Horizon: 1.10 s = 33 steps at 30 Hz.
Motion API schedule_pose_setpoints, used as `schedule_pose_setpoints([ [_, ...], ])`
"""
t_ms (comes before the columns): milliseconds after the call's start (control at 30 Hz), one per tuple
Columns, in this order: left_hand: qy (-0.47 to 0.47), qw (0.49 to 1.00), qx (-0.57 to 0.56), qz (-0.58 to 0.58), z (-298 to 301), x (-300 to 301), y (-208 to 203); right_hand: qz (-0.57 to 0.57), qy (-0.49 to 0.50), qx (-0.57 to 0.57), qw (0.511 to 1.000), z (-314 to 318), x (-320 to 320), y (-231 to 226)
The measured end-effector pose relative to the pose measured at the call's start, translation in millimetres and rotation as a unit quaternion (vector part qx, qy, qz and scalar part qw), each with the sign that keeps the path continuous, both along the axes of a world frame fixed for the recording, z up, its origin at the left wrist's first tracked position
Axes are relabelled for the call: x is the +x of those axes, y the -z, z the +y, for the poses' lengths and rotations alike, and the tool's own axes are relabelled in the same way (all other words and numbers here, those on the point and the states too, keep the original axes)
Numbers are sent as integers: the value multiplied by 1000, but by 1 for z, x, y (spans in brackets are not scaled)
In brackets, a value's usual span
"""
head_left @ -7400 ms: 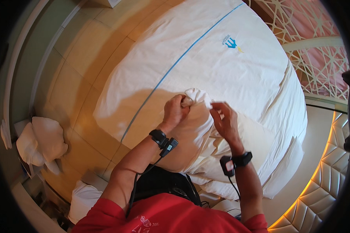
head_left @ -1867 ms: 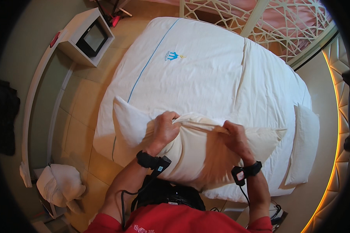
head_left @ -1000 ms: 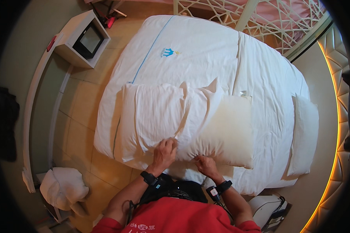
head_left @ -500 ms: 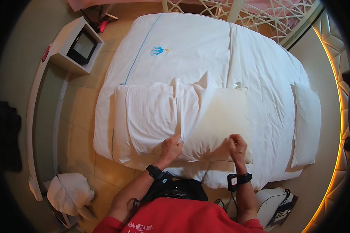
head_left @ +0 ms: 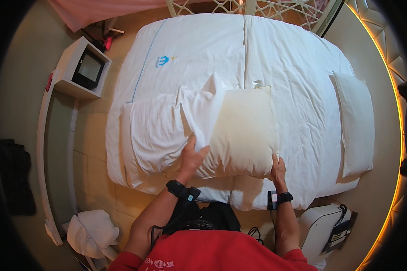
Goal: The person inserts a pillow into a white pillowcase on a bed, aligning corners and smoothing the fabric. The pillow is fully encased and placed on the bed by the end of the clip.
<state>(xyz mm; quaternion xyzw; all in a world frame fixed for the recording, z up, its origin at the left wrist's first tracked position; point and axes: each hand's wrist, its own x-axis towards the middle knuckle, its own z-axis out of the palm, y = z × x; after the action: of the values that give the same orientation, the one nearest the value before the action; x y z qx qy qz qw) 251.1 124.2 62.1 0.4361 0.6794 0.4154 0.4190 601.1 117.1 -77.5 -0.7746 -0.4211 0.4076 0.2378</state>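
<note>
A cream pillow (head_left: 245, 131) lies across the bed in front of me, its left part inside a white pillowcase (head_left: 156, 131). The case's opening is bunched around the pillow's middle, with a loose fold standing up at the far side. My left hand (head_left: 193, 158) is closed on the near side of that opening, cloth between thumb and fingers. At the pillow's near right corner, my right hand (head_left: 278, 169) grips the edge; some of its fingers are hidden. The pillow's right half is bare.
Under the pillow is a white quilt (head_left: 203, 49) on the bed. Another white pillow (head_left: 355, 124) lies at the right, by the lit padded headboard (head_left: 375, 40). Bundled white linen (head_left: 92, 232) sits at lower left. A white cabinet (head_left: 319, 228) stands at lower right.
My right hand has moved from over the pillow's near right part to its corner and now grips it. My left hand has shifted its hold along the case opening. The whole view has shifted slightly.
</note>
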Motion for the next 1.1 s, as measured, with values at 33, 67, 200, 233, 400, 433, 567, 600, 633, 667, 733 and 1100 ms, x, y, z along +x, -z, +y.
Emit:
schedule_pose_setpoints([
  [33,47,996,27,73,-4,8,0,-13,3,10,1000,-4,-5,-1],
  [67,92,981,62,160,-13,18,-1,-114,-69,50,990,-14,-13,-3],
  [200,252,943,13,219,-43,36,2,-68,-40,33,996,-43,-29,-10],
  [233,227,956,8,184,-49,39,4,-87,-41,27,995,-47,-29,-12],
  [400,94,990,11,103,-50,47,15,-277,-36,164,946,-63,-27,-47],
  [433,61,995,19,80,-48,50,17,-302,-37,208,930,-62,-28,-60],
  [567,99,994,-8,38,-37,54,20,-51,-104,230,966,-39,-76,-116],
  [600,110,993,3,44,-37,53,20,-60,-155,271,948,-32,-94,-128],
  [633,120,991,13,50,-38,51,21,-67,-196,294,933,-22,-113,-139],
  [667,128,990,2,64,-43,48,21,-69,-241,327,911,-9,-131,-146],
  [733,109,989,29,92,-54,36,23,-106,-275,342,892,13,-167,-150],
  [1100,-225,922,122,291,-91,-82,32,42,-131,290,947,60,-158,-105],
])
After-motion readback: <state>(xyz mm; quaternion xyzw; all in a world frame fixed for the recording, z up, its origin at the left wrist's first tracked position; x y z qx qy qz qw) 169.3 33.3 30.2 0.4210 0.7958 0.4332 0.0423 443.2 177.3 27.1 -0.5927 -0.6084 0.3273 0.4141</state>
